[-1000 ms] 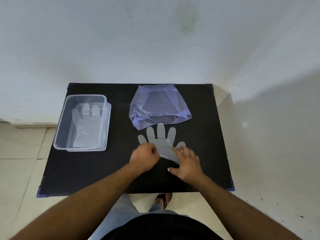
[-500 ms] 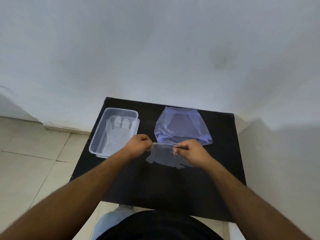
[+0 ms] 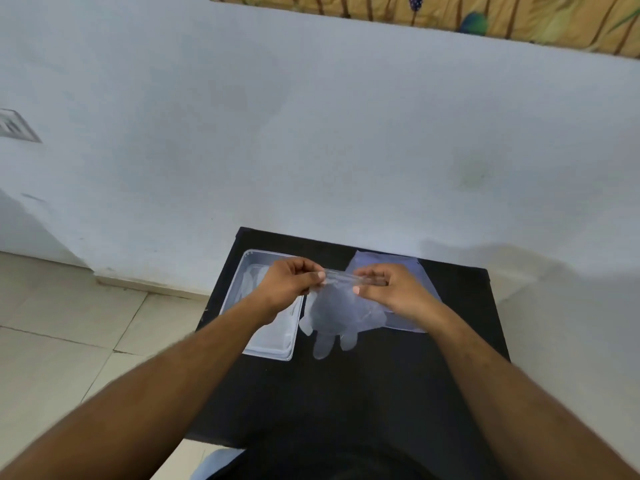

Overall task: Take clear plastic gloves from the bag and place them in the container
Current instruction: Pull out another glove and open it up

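A clear plastic glove [image 3: 334, 315] hangs in the air above the black table, cuff up and fingers pointing down. My left hand [image 3: 291, 280] pinches the cuff's left end and my right hand [image 3: 389, 287] pinches its right end. The clear rectangular container [image 3: 277, 344] lies on the table's left side, partly behind my left forearm, with at least one clear glove [image 3: 251, 282] lying inside. The bluish plastic bag [image 3: 388, 263] lies flat on the table behind my right hand, mostly hidden by it.
The black table [image 3: 398, 375] stands against a white wall [image 3: 311, 133]. Tiled floor [image 3: 69, 323] lies to the left. A patterned fabric edge [image 3: 450, 12] shows at the top.
The glove lay flat on the table a second ago; both hands have lifted it by the cuff, so it now hangs with fingers down. The camera has tilted upward.
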